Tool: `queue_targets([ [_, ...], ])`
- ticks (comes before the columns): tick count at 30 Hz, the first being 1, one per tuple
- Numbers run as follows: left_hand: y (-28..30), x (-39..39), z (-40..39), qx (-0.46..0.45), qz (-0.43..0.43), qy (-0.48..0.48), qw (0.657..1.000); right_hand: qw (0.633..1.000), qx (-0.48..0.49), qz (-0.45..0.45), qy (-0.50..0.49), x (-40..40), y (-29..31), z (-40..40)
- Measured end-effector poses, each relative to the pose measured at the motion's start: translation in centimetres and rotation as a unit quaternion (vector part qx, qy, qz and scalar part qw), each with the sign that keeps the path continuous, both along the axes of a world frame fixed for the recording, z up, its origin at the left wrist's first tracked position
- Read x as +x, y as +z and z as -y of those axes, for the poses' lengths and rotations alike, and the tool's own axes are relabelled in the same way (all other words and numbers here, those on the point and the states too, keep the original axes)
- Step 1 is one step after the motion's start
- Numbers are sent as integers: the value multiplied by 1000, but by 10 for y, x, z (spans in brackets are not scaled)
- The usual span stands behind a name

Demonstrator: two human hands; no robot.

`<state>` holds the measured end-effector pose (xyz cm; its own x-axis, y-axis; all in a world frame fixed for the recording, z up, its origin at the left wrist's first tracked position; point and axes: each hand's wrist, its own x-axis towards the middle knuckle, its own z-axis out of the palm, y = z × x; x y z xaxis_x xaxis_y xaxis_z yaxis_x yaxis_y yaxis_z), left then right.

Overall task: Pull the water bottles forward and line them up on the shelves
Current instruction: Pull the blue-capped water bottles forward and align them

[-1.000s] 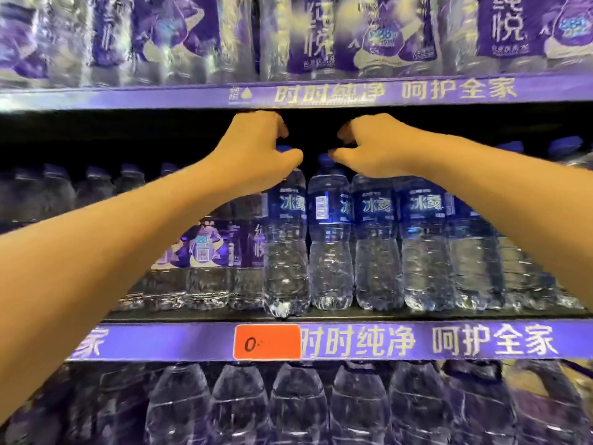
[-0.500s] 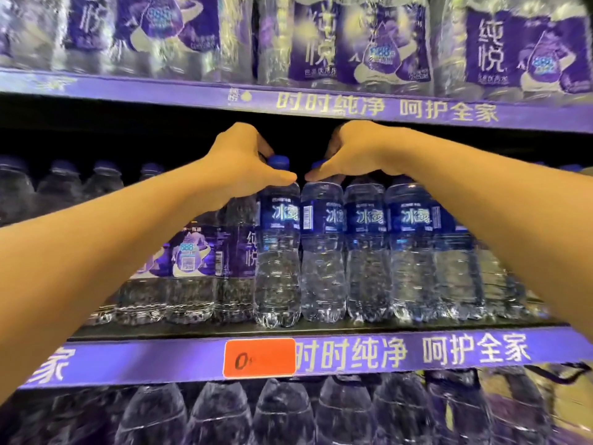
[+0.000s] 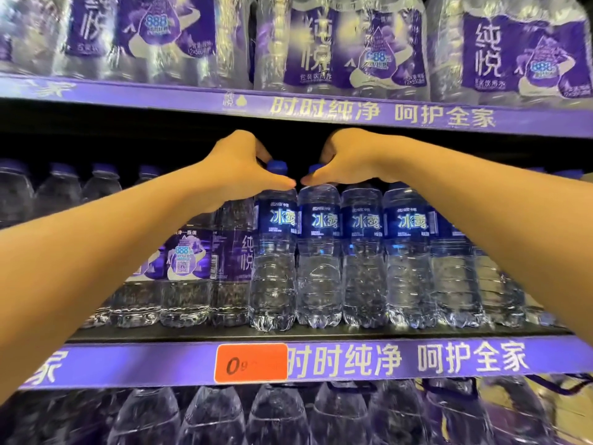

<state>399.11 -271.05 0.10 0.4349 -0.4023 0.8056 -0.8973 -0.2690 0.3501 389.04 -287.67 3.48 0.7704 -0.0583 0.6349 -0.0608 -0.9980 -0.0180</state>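
Observation:
A row of clear water bottles with dark blue labels (image 3: 362, 252) stands at the front edge of the middle shelf (image 3: 321, 335). My left hand (image 3: 237, 170) grips the neck of the leftmost blue-label bottle (image 3: 272, 261), thumb across its front below the blue cap. My right hand (image 3: 349, 159) grips the neck of the second blue-label bottle (image 3: 319, 258), its cap partly covered by my fingers. The two thumbs nearly meet. Purple-label bottles (image 3: 189, 268) stand to the left, partly behind my left forearm.
More bottles with caps stand further back at the far left (image 3: 57, 191). Shrink-wrapped purple packs (image 3: 337, 46) fill the upper shelf. An orange price tag (image 3: 251, 362) sits on the purple shelf strip. Large bottles (image 3: 276, 415) fill the shelf below.
Both hands have closed in on the tops of the two left blue-label bottles, and those bottles now stand level with the rest of the front row. The view has shifted slightly upward.

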Motion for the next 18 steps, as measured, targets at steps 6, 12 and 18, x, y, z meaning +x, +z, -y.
queue_targets([
  [6,0,0,-1,-12,-17,-2,1000,1000,-3,8,-11,3,-2,-6],
  [12,0,2,3,-19,-6,10,1000,1000,23,14,6,5,-3,-8],
  [18,0,7,4,-24,0,27,999,998,54,26,26,9,-2,-2],
])
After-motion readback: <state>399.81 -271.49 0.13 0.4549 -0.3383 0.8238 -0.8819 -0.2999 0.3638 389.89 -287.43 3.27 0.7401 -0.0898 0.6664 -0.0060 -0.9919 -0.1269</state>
